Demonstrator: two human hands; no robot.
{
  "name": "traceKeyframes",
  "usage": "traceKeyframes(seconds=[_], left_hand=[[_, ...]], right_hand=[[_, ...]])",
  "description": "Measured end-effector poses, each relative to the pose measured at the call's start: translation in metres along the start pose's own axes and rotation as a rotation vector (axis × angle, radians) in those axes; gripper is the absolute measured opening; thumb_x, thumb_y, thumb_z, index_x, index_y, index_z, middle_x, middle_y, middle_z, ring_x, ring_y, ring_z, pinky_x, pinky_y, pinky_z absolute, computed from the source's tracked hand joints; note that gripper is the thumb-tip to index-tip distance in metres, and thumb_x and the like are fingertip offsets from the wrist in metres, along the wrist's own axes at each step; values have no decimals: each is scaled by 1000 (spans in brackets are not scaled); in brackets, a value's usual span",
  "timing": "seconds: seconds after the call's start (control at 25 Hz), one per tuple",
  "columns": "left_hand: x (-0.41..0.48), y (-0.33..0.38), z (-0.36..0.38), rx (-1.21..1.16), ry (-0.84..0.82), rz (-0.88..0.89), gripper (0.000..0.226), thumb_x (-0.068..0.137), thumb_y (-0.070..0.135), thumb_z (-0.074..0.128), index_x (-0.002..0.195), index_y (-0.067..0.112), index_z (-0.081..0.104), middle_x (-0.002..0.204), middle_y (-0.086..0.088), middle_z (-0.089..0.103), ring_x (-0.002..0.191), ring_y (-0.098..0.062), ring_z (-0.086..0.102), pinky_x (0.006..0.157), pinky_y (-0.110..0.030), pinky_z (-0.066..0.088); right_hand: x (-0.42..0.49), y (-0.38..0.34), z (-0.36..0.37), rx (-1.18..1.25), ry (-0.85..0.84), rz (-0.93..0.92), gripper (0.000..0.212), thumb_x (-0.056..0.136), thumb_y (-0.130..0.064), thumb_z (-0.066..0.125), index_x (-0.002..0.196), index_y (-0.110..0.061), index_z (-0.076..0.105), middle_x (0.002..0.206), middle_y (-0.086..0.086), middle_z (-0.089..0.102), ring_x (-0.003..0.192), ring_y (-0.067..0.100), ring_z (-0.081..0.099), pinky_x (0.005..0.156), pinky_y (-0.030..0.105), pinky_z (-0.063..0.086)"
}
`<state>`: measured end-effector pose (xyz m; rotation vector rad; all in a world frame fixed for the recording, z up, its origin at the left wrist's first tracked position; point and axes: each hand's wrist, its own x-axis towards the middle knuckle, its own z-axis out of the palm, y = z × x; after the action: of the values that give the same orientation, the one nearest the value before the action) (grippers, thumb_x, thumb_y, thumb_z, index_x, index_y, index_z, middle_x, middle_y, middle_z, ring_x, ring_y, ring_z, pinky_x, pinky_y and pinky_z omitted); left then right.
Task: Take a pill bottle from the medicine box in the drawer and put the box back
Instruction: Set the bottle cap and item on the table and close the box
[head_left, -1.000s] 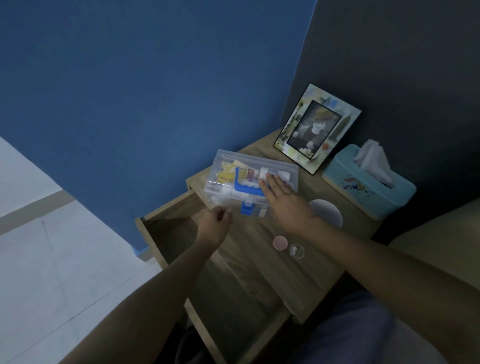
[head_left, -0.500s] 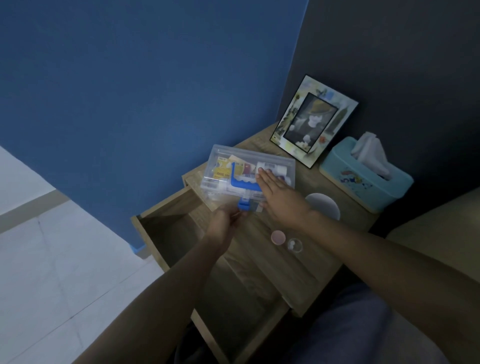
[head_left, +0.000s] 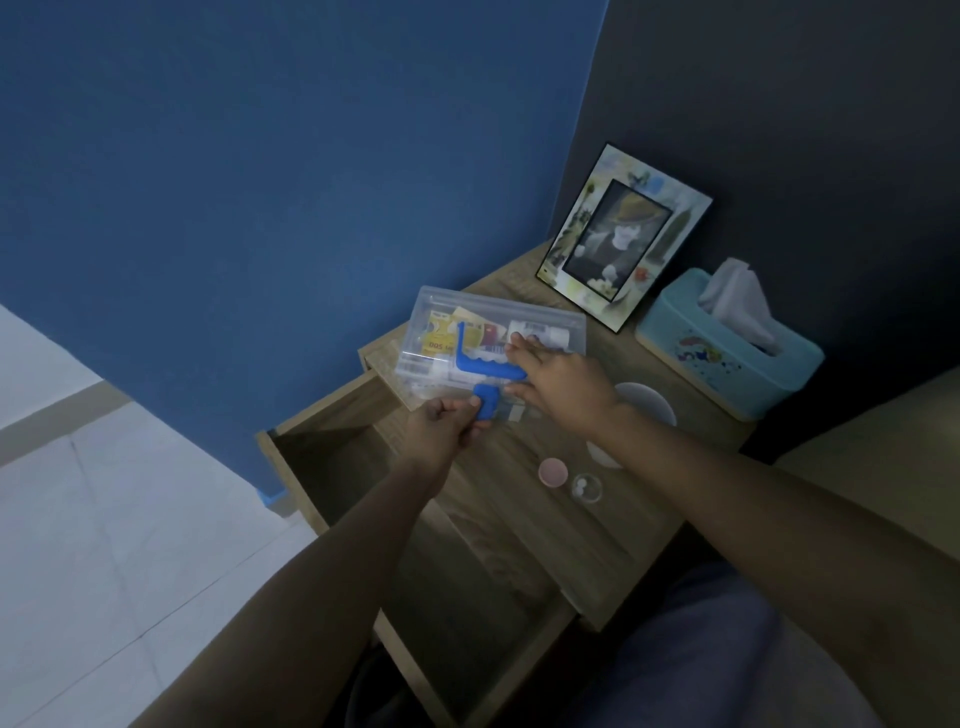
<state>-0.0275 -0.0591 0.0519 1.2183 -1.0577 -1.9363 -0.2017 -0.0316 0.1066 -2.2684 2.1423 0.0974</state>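
1. The clear medicine box (head_left: 467, 332) sits on the nightstand (head_left: 519, 509), past the open drawer (head_left: 332, 467), lid shut.
2. My left hand (head_left: 441, 431) pinches its blue latch (head_left: 488, 402). My right hand (head_left: 561, 376) lies flat on the lid, fingers spread.
3. I think I'm opening it. Next, flip the latch up.
4. Inside are yellow packets and a white pill bottle (head_left: 540, 332), far right.
5. The drawer looks empty.

Only legible print I can make out: "DOS" plus some blurred chars on a yellow packet (head_left: 439, 340) inside the clear medicine box (head_left: 566, 325). Other labels in there, incl. a white bottle (head_left: 540, 330), too blurry to read.
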Motion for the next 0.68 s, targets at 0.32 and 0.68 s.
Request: traceKeyframes(seconds=[0.32,0.68], left_hand=[[3,2,-4,73,-3,-6,8,86,17,64,83,10,65,71,-2,69,61,-6,64,62,-18,53],[6,-12,1,493,172,203,17,84,27,66,71,17,61,68,-1,64,64,-12,60,65,-28,51]], right_hand=[[7,-11,-5,-62,56,98,75,81,-67,48,128,-9,40,117,10,62,92,31,65,68,36,50],[8,-12,1,-91,83,91,75,84,-63,46,133,-7,35,123,13,58,95,32,65,72,38,51]])
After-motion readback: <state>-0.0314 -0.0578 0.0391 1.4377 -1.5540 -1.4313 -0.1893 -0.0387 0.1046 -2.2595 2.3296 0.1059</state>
